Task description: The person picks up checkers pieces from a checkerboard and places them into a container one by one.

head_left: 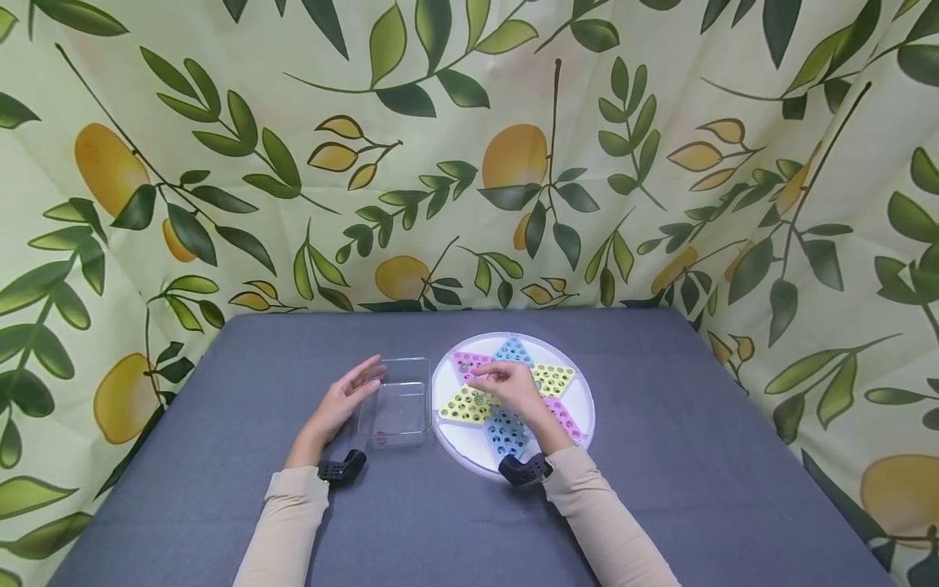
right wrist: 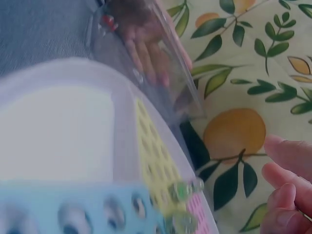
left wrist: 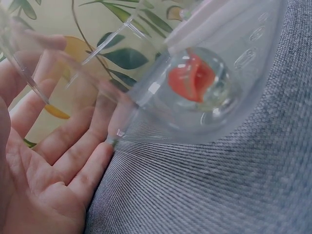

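My left hand [head_left: 346, 399] is beside the clear plastic box [head_left: 399, 444], fingers extended along its left wall. Inside the box, in the corner nearest me, lies a clear glass marble with a red swirl [left wrist: 191, 80]. Over the round white game board [head_left: 469, 456] hovers my right hand [head_left: 513, 390], its fingers loosely bent and no object showing between them. The board bears a star of pink, yellow and blue triangles full of holes. Greenish clear marbles [right wrist: 181, 223] sit in some holes near the middle, partly hidden by the right hand in the head view.
Box and board stand side by side on a table with a dark grey cloth [head_left: 697, 456]. A curtain [head_left: 455, 179] printed with leaves and fruit hangs behind and at both sides. Each wrist wears a black camera strap [head_left: 524, 470].
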A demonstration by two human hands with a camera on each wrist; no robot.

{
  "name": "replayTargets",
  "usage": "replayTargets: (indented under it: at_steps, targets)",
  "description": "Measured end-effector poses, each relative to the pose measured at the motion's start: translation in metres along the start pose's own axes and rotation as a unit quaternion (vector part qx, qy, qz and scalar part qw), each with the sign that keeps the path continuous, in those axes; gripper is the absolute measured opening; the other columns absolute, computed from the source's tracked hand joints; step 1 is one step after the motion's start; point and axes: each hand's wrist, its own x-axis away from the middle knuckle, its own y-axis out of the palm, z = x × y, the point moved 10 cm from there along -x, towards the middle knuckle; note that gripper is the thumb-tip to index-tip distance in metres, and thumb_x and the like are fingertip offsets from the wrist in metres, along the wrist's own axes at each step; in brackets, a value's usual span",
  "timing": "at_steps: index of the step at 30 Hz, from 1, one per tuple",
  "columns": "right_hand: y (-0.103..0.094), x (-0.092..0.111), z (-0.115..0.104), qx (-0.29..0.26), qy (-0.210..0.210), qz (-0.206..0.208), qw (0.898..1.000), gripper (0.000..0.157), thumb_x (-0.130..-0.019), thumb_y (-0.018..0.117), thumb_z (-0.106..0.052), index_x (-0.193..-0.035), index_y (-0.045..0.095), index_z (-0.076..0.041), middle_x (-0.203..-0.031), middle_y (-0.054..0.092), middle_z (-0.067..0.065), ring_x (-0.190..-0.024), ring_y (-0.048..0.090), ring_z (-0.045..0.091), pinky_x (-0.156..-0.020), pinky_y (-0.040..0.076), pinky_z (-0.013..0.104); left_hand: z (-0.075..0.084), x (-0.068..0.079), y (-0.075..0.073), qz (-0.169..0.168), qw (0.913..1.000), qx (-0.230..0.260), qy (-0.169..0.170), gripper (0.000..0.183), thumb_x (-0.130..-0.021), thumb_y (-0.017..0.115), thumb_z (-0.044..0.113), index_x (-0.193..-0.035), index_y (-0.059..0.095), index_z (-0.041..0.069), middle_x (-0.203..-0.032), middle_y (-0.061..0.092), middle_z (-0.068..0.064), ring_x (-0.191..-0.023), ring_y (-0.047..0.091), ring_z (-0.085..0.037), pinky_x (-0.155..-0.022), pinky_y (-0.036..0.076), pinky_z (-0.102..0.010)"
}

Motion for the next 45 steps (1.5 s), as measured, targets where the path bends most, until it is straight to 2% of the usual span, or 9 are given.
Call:
replayTargets:
  at_steps: [5, 12, 15, 18, 23, 25, 30, 35, 45]
  targets:
    - [-0.019, 0.001, 0.014, 0.015, 0.027, 0.024, 0.999, 0.025, -0.078, 0.078, -0.015, -0.100, 0.074, -0.003, -0.064, 0.056, -0.008, -0.057, 0.045, 0.004, -0.051, 0.039, 0.016, 0.001, 0.001, -0.001, 0.001, 1.0000, -0.008, 0.003, 0.059, -0.100, 0.052, 0.028, -0.151, 0.030, 0.010, -0.151, 0.043, -0.019, -0.141, 0.040, -0.035, -0.116, 0.032, -0.050]
    - [-0.037, 0.004, 0.021, 0.033, 0.024, 0.040, 0.998, 0.025, -0.079, 0.076, -0.016, -0.100, 0.074, -0.002, -0.063, 0.054, -0.009, -0.058, 0.045, 0.006, -0.052, 0.038, 0.017, 0.001, 0.001, 0.000, 0.001, 1.0000, 0.007, 0.006, 0.057, -0.100, 0.052, 0.025, -0.151, 0.031, 0.010, -0.150, 0.043, -0.019, -0.141, 0.041, -0.035, -0.115, 0.031, -0.048]
    - [-0.044, 0.004, 0.022, 0.028, 0.020, 0.043, 0.998, 0.027, -0.079, 0.077, -0.014, -0.101, 0.073, 0.000, -0.061, 0.053, -0.010, -0.056, 0.043, 0.004, -0.051, 0.037, 0.016, 0.000, 0.001, 0.000, 0.002, 1.0000, 0.007, 0.003, 0.057, -0.099, 0.053, 0.025, -0.151, 0.032, 0.011, -0.150, 0.044, -0.019, -0.140, 0.041, -0.034, -0.112, 0.036, -0.033]
    - [-0.051, 0.004, 0.026, 0.030, 0.019, 0.044, 0.998, 0.028, -0.079, 0.077, -0.014, -0.103, 0.072, 0.001, -0.060, 0.052, -0.011, -0.053, 0.041, 0.002, -0.049, 0.035, 0.016, 0.000, 0.001, 0.000, 0.004, 0.9999, 0.009, 0.004, 0.056, -0.100, 0.052, 0.023, -0.151, 0.032, 0.010, -0.150, 0.044, -0.020, -0.140, 0.041, -0.036, -0.110, 0.038, -0.028]
    - [-0.064, 0.004, 0.036, 0.049, 0.029, 0.058, 0.997, 0.028, -0.080, 0.076, -0.016, -0.103, 0.073, 0.000, -0.063, 0.053, -0.009, -0.056, 0.042, 0.003, -0.051, 0.036, 0.017, 0.000, 0.001, 0.001, 0.006, 1.0000, 0.008, 0.001, 0.056, -0.100, 0.051, 0.021, -0.151, 0.031, 0.009, -0.150, 0.043, -0.020, -0.141, 0.040, -0.037, -0.116, 0.032, -0.050]
    - [-0.068, 0.004, 0.042, 0.050, 0.045, 0.063, 0.996, 0.029, -0.079, 0.077, -0.018, -0.103, 0.073, -0.002, -0.065, 0.053, -0.009, -0.060, 0.043, 0.005, -0.053, 0.037, 0.017, 0.000, 0.001, 0.001, 0.007, 1.0000, 0.006, -0.002, 0.056, -0.100, 0.051, 0.022, -0.151, 0.031, 0.009, -0.150, 0.043, -0.020, -0.141, 0.039, -0.036, -0.117, 0.030, -0.053]
    - [-0.077, 0.003, 0.054, 0.056, 0.075, 0.069, 0.993, 0.031, -0.079, 0.077, -0.023, -0.105, 0.073, -0.005, -0.068, 0.057, -0.009, -0.067, 0.047, 0.007, -0.060, 0.041, 0.018, 0.001, 0.001, 0.000, 0.007, 1.0000, 0.003, 0.001, 0.057, -0.100, 0.052, 0.025, -0.151, 0.032, 0.009, -0.150, 0.043, -0.020, -0.141, 0.039, -0.036, -0.116, 0.031, -0.051]
    - [-0.082, 0.002, 0.058, 0.061, 0.062, 0.067, 0.994, 0.031, -0.080, 0.077, -0.020, -0.106, 0.073, -0.002, -0.068, 0.061, -0.008, -0.065, 0.049, 0.006, -0.060, 0.042, 0.018, 0.002, 0.002, 0.000, 0.004, 0.9999, 0.007, 0.007, 0.057, -0.099, 0.053, 0.024, -0.150, 0.032, 0.009, -0.150, 0.044, -0.020, -0.141, 0.040, -0.036, -0.115, 0.030, -0.050]
    - [-0.085, -0.004, 0.066, 0.077, 0.067, 0.036, 0.994, 0.032, -0.083, 0.075, -0.020, -0.107, 0.072, 0.000, -0.065, 0.054, -0.008, -0.064, 0.044, 0.007, -0.057, 0.040, 0.019, 0.001, 0.002, 0.000, 0.006, 1.0000, 0.006, -0.003, 0.057, -0.100, 0.052, 0.024, -0.151, 0.031, 0.009, -0.151, 0.043, -0.019, -0.141, 0.039, -0.036, -0.117, 0.029, -0.054]
